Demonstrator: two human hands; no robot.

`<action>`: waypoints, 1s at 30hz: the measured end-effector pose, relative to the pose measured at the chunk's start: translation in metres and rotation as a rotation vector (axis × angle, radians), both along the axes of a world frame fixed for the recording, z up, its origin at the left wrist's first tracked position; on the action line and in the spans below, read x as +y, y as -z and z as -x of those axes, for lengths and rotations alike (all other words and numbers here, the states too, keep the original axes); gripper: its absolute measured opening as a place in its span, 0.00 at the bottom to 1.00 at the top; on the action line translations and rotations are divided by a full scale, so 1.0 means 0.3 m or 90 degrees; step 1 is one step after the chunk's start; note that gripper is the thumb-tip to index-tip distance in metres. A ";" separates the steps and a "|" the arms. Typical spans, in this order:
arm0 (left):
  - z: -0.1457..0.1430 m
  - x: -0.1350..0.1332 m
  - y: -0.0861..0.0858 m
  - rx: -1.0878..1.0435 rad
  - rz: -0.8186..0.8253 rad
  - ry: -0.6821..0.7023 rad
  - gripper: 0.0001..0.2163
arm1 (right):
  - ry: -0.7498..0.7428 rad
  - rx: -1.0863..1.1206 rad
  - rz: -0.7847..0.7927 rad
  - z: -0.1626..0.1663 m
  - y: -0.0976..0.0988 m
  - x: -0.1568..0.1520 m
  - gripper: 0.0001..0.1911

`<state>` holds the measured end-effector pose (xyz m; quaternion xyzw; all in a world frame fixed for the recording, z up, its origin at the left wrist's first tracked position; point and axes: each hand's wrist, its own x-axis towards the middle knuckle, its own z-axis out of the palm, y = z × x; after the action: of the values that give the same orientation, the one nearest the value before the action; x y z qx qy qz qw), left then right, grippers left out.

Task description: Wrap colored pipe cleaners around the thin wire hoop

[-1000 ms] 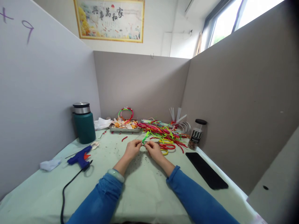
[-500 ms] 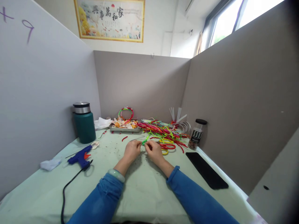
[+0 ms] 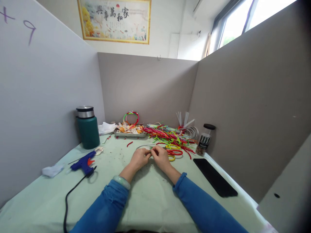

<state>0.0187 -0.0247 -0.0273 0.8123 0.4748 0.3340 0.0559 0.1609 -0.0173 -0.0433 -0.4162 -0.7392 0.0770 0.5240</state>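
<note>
My left hand and my right hand meet above the middle of the table, fingertips pinched together. Between them only a sliver of green pipe cleaner shows; the fingers hide the rest. A thin pale curved strip lies just beyond my left fingers, and I cannot tell whether it is joined to the green piece. Close to the right of my right hand rest scissors with red handles and a yellow-handled pair. Behind them spreads a heap of red, pink and green pipe cleaners.
At the left stand a green flask and a blue glue gun with a black cord. A metal tray of petal-like pieces sits at the back. To the right are a black-lidded jar and a black slab. Grey partitions enclose the table.
My left hand has turned and closed in against the right fingertips. The green pipe cleaner, which stuck up beyond the fingers before, is now mostly hidden.
</note>
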 end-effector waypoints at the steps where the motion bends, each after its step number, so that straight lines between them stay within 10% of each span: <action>1: 0.001 0.001 -0.002 -0.016 0.006 -0.011 0.13 | -0.004 0.007 0.004 0.000 -0.002 -0.002 0.08; 12: 0.017 0.008 -0.040 -0.166 0.133 -0.124 0.17 | -0.095 0.207 0.280 0.001 0.025 0.043 0.18; 30: 0.006 -0.017 -0.025 0.128 -0.206 -0.065 0.13 | -0.265 0.429 0.498 -0.010 -0.011 0.027 0.20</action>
<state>0.0168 -0.0299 -0.0199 0.8150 0.4587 0.3252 -0.1403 0.1638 -0.0092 -0.0399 -0.3776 -0.5137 0.5764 0.5113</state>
